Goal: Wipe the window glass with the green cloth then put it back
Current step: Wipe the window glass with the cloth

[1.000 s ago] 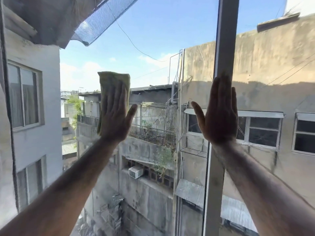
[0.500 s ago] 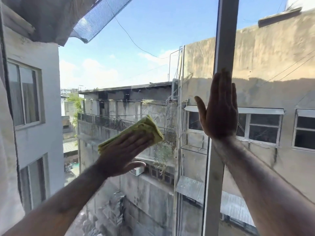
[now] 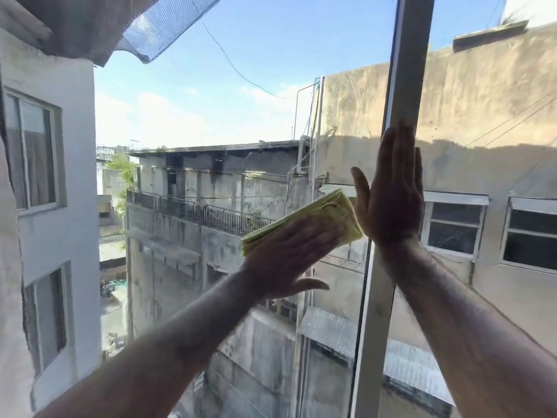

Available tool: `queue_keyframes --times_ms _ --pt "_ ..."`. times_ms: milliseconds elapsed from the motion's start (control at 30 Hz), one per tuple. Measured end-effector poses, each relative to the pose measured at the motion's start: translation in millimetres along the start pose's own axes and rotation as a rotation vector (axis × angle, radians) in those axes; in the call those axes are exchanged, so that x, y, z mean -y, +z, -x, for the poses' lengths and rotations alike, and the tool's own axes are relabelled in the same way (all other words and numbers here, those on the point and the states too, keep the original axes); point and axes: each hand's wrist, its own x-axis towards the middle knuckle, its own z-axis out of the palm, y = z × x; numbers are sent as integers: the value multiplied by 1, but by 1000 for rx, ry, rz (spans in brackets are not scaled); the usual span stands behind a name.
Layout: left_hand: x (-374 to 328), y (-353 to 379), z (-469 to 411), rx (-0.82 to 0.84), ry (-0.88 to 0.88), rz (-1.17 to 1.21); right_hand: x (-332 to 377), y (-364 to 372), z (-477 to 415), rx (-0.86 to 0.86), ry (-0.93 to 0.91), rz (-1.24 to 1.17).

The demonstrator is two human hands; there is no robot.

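- While pressed flat against the window glass [image 3: 187, 110], left hand [image 3: 289, 260]: fingers straight and together, pointing up and to the right, thumb stuck out below; grip spread, no pinch, palm holding the green cloth [image 3: 328, 215] to the pane.
- Green cloth: folded in layers, yellow-green, angled up to the right; lower part hidden under the left hand, only upper edge and right end showing; right corner just beside the right hand's thumb, contact not discernible.
- Right hand [image 3: 391, 203]: open, fingers upright and close together, thumb spread to the left; grip spread and empty, laid over the white window frame [image 3: 407, 70]; seen only from the back, so palm contact with frame or pane not discernible.
- Window frame: vertical bar, middle section hidden behind the right hand and forearm, top and bottom cut off by the picture edge.
- Both forearms: cut off at the lower edge.
- Beyond the pane: grey concrete buildings [image 3: 229, 182], a railed balcony [image 3: 205, 212], blue sky; far details hazy.
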Motion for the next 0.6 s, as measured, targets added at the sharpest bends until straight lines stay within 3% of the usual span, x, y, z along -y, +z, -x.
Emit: queue_keyframes --times_ms 100,200,300,367,433,600 --pt "27 3 75 -1 -105 -43 1 -1 -1 17 3 -1" --pt "71 -11 114 -53 -491 -72 1 -1 -1 20 7 -27" --pt "99 -32 75 -140 -818 -4 1 -1 -1 33 -2 -26" --pt "105 -43 27 -206 -894 29 1 -1 -1 30 2 -13" --pt "100 -45 -18 -216 -805 3 1 -1 -1 17 2 -9" --pt "30 -13 -30 -80 -54 -35 0 1 -2 -23 0 -16"
